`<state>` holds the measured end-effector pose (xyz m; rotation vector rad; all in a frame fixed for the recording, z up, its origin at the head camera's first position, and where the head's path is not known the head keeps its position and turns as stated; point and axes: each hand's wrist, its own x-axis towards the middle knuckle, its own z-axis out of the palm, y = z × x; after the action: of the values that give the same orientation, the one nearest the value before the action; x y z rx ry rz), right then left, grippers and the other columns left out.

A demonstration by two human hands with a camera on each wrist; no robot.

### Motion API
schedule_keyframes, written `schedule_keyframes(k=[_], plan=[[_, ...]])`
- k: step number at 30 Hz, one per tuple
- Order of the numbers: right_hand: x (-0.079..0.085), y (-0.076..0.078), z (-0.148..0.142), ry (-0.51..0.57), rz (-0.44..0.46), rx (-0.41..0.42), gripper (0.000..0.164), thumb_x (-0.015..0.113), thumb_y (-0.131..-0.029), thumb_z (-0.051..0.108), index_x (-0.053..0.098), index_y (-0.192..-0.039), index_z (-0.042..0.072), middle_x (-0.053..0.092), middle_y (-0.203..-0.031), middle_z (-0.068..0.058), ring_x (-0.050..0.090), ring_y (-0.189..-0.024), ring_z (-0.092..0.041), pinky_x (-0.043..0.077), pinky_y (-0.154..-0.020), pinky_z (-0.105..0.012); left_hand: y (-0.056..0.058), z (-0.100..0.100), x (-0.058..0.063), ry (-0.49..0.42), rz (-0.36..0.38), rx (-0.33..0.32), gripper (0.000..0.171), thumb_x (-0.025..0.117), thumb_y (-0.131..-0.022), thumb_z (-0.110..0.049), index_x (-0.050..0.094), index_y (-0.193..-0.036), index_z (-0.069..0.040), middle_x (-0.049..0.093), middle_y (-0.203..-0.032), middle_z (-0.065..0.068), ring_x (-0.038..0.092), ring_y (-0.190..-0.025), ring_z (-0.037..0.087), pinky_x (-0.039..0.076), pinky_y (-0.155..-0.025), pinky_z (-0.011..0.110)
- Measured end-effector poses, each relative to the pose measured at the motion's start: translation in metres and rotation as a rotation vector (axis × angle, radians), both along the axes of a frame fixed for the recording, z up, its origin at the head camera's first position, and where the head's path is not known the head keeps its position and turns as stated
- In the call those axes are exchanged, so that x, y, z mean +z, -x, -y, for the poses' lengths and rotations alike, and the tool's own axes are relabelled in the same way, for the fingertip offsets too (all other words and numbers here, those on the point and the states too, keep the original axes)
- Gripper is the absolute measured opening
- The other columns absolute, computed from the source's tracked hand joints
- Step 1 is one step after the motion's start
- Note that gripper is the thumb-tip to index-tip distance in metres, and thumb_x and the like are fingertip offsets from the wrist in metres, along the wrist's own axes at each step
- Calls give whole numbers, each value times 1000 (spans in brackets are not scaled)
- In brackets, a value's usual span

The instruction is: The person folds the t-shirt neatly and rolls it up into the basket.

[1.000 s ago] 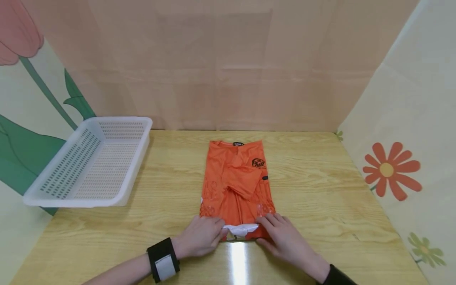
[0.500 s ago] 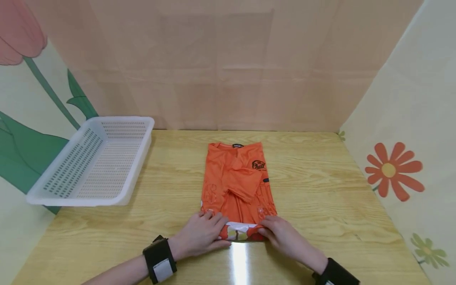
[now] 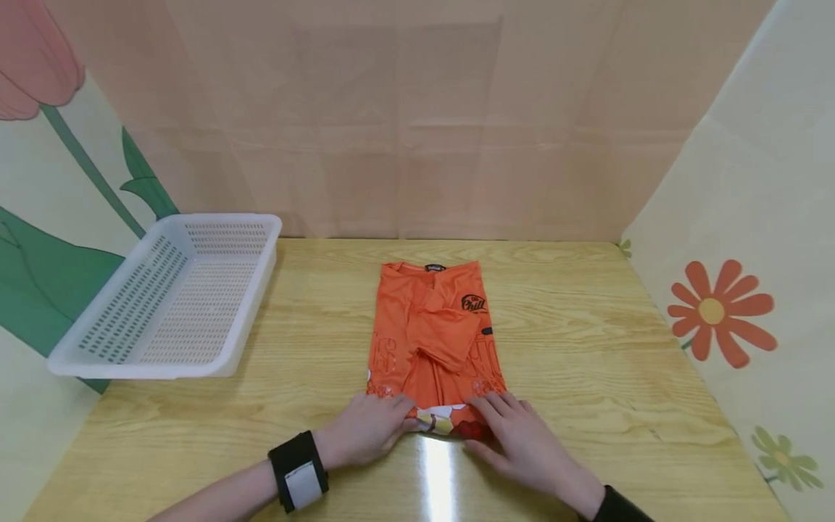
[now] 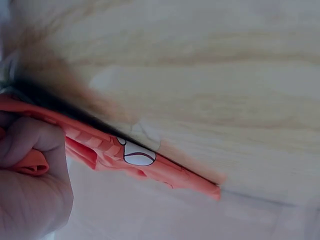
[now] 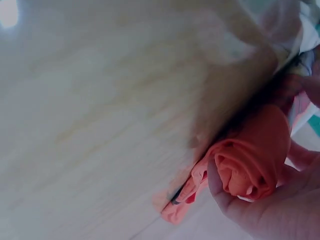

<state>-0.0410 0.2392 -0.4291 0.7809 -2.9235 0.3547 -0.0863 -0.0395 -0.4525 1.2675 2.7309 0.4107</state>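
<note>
An orange T-shirt [image 3: 438, 326], folded into a narrow strip, lies on the table with its collar at the far end. Its near end is a roll [image 3: 450, 420] showing white, yellow and red print. My left hand [image 3: 368, 433] grips the roll's left end; in the left wrist view, the thumb and a finger pinch orange cloth [image 4: 31, 164]. On the roll's right end, my right hand [image 3: 522, 444] has fingers over the top and the thumb on the near side. The right wrist view shows the coiled end [image 5: 245, 170] between thumb and fingers.
A white perforated plastic basket [image 3: 238, 341] stands on the left of the wooden table [image 3: 574, 326]. A pinkish-brown cloth backdrop [image 3: 391, 130] hangs behind the table's far edge. Flower-printed sheets [image 3: 737, 181] flank both sides.
The near hem has been rolled a little further, with printed fabric turning up where white showed. The left fingers spread over the roll, then curled back around it; the right hand shifted its hold slightly.
</note>
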Motion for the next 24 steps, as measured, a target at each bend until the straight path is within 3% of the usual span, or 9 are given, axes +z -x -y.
schedule_keyframes(k=[4, 7, 10, 13, 16, 20, 22, 24], plan=[[-3, 1, -1, -1, -107, 55, 43, 79, -84, 36, 67, -121, 16, 70, -115, 0, 64, -104, -20, 53, -84, -44, 3, 0, 3, -5, 88, 27, 29, 38, -108, -43, 55, -91, -25, 56, -82, -12, 52, -70, 2, 35, -54, 21], [-5, 5, -2, 30, -123, 93, 32, 80, -83, 27, 72, -111, 14, 73, -110, -3, 69, -98, -22, 56, -83, -44, 2, -1, 5, 0, 100, 30, 31, 38, -108, -42, 51, -86, -26, 53, -78, -13, 47, -66, 2, 33, -53, 21], [-5, 9, -3, 69, -79, 127, 27, 81, -82, 21, 73, -106, 10, 75, -108, -6, 71, -96, -25, 57, -83, -44, -1, -1, 4, 39, 5, 12, 33, 35, -109, -43, 55, -88, -26, 60, -83, -12, 56, -71, 4, 40, -57, 24], [-3, 14, -3, 95, 30, 138, 20, 78, -85, 18, 73, -103, 11, 75, -108, -8, 72, -98, -27, 57, -85, -45, -4, 1, 4, 92, -148, -7, 42, 32, -108, -51, 63, -105, -23, 69, -97, -7, 67, -89, 12, 53, -74, 32], [0, 20, -4, 119, 140, 149, 12, 74, -90, 18, 73, -101, 14, 75, -107, -6, 72, -102, -29, 57, -87, -45, -6, 3, 3, 110, -286, -24, 51, 35, -104, -60, 64, -121, -21, 70, -109, -5, 68, -104, 19, 55, -91, 39], [1, 25, -6, 146, 216, 175, 5, 71, -92, 19, 71, -97, 18, 72, -95, 4, 68, -87, -14, 56, -75, -34, -4, 5, -1, 85, -394, -50, 44, 43, -102, -60, 63, -112, -22, 66, -98, -8, 67, -89, 13, 52, -65, 27], [2, 26, -6, 154, 222, 180, 4, 71, -92, 19, 70, -95, 18, 67, -89, 8, 61, -79, -6, 51, -69, -29, -3, 4, -3, 71, -434, -61, 37, 45, -102, -57, 61, -104, -24, 63, -90, -10, 65, -78, 10, 40, -52, 21], [3, 26, -6, 153, 217, 176, 4, 72, -91, 18, 69, -94, 17, 65, -86, 10, 57, -77, -3, 49, -68, -27, -3, 4, -5, 59, -455, -67, 34, 45, -103, -54, 58, -96, -24, 61, -85, -11, 64, -71, 9, 28, -47, 20]])
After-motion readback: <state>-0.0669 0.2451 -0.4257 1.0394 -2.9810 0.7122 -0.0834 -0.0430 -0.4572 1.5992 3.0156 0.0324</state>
